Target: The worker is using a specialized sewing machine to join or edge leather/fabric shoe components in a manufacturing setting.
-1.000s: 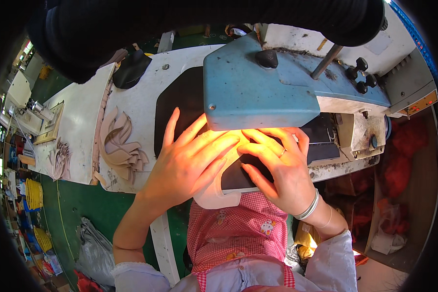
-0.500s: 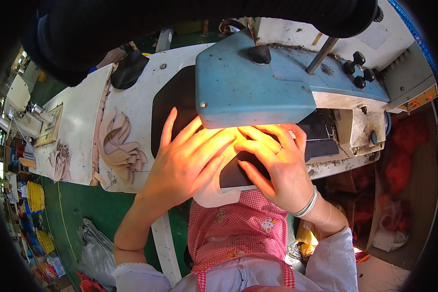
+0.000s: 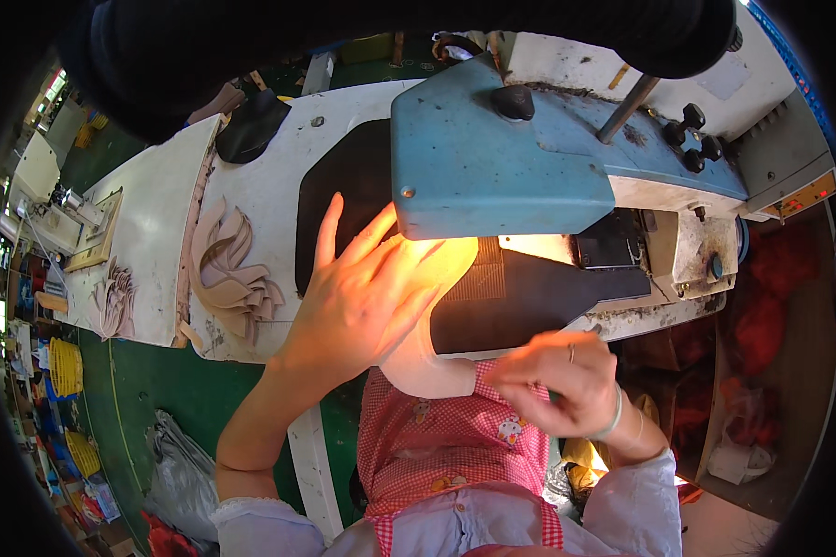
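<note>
A curved beige strip [image 3: 420, 360], leather-like, lies partly under the blue machine head [image 3: 497, 176], lit by a warm light there. My left hand [image 3: 348, 302] rests flat on the strip with its fingers spread, fingertips reaching below the head's near left edge. The strip's near end hooks to the right over the table edge, in front of the red checked apron. Just right of that end is my right hand [image 3: 562, 381], raised off the table. Its fingers are curled and slightly blurred, and whether anything is inside them is hidden.
A dark work plate [image 3: 557, 302] lies under the head. Further left, a fanned pile of beige curved pieces [image 3: 235, 278] sits on the white table [image 3: 283, 176], with another pile [image 3: 114, 302] beyond. A control box [image 3: 799, 195] with lit digits stands at the right.
My right hand has left the strip under the machine head and come back toward me, its fingers curling. My left hand stays on the strip. The whole view has shifted slightly.
</note>
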The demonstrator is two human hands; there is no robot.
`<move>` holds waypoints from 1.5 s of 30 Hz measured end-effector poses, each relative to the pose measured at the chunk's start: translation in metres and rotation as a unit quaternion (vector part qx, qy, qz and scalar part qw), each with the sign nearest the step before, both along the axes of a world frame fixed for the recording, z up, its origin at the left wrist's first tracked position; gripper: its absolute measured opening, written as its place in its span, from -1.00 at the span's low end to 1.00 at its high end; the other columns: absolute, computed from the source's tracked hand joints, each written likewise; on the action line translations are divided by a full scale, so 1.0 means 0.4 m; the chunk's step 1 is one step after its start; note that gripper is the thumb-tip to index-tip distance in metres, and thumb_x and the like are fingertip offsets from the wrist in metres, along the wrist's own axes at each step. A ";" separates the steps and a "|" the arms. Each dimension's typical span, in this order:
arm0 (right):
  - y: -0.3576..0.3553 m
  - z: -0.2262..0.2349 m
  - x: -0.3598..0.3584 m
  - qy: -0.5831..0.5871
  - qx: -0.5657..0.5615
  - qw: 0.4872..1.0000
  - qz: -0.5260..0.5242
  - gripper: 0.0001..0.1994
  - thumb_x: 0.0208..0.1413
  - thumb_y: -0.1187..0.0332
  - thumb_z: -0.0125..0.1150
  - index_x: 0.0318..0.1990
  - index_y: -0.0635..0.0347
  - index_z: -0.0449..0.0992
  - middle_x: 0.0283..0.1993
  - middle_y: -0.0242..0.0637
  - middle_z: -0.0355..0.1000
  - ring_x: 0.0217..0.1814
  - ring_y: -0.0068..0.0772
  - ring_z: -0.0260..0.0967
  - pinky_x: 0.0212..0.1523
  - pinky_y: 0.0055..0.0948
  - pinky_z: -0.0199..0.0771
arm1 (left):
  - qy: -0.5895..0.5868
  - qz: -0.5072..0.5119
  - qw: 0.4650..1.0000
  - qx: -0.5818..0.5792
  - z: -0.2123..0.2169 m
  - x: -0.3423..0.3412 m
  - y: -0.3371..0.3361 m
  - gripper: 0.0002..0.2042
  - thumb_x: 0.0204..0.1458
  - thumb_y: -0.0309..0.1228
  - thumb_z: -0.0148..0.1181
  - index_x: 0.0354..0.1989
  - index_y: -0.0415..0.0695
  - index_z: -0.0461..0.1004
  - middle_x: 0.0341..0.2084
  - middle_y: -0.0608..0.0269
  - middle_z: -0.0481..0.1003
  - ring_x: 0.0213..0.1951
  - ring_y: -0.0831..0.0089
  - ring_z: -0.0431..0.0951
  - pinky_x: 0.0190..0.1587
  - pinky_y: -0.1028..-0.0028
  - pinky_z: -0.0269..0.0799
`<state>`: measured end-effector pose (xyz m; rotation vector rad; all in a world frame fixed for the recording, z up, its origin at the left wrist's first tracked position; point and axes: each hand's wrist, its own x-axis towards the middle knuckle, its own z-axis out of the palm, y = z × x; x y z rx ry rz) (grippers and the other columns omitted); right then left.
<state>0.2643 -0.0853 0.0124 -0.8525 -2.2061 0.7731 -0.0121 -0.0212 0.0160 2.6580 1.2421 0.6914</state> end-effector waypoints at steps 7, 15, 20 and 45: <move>-0.043 -0.126 -0.007 -0.024 -0.257 0.961 -0.100 -0.55 0.24 0.12 0.39 0.09 0.33 0.60 -0.01 0.03 0.61 0.10 -0.03 0.59 0.07 -0.20 0.59 | -0.003 0.025 0.999 0.047 0.001 0.012 -0.003 -0.68 0.24 -0.31 0.26 0.11 -0.14 0.55 -0.09 0.10 0.62 0.07 0.11 0.55 0.52 -0.21 -0.17; -0.058 -0.027 0.020 0.105 -0.321 0.929 -0.151 -0.88 0.32 0.42 0.32 -0.18 0.33 0.65 -0.44 -0.37 0.61 -0.44 -0.72 0.51 -0.38 -0.62 0.46 | 0.042 0.044 0.998 0.024 0.005 0.008 -0.022 -0.65 0.27 -0.28 0.21 0.15 -0.20 0.54 0.00 0.08 0.58 0.24 0.04 0.42 0.50 -0.31 -0.25; -0.030 0.006 0.064 0.113 -0.227 0.933 -0.256 -0.78 0.33 0.32 0.31 -0.25 0.34 0.62 -0.47 -0.38 0.51 -0.50 -0.66 0.44 -0.45 -0.59 0.39 | 0.055 0.070 0.995 0.035 -0.005 0.030 -0.050 -0.59 0.24 -0.25 0.23 0.16 -0.25 0.53 0.18 0.02 0.50 0.44 0.03 0.28 0.47 -0.41 -0.31; 0.147 0.021 0.070 0.038 0.137 0.965 -0.219 -0.84 0.17 0.65 0.34 -0.10 0.31 0.64 -0.14 -0.22 0.60 -0.23 -0.46 0.57 -0.21 -0.53 0.55 | 0.054 0.151 0.985 0.063 -0.031 0.061 0.020 -0.51 0.23 -0.13 0.26 0.17 -0.27 0.51 0.26 -0.08 0.41 0.43 -0.15 0.23 0.43 -0.46 -0.23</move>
